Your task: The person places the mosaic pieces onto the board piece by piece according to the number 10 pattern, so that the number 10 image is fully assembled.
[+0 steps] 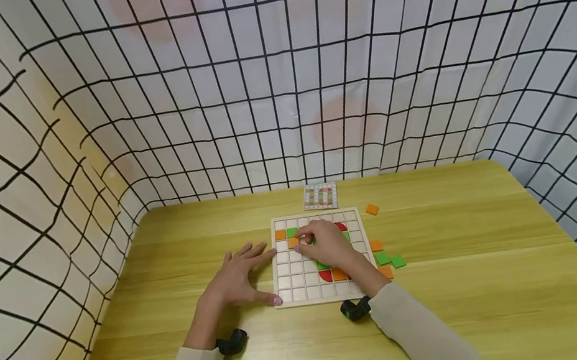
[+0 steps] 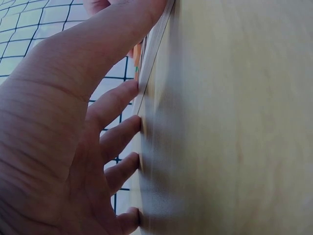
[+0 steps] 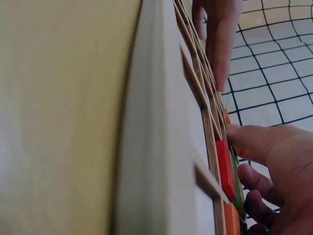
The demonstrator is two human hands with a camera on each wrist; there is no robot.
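A white gridded board with a pale wooden rim lies on the table, holding orange, green and red pieces. My left hand spreads along its left side, with the thumb at the near left corner and the index fingertip at the left edge. Over the board's upper middle is my right hand, thumb and index finger bent around the right side of an orange square tile. Beside that tile are a green piece and another orange tile. The right hand hides part of the grid.
A small printed pattern card lies behind the board. Loose orange tiles and green tiles are scattered to the board's right. Black-lined netting hangs around the table's back and sides.
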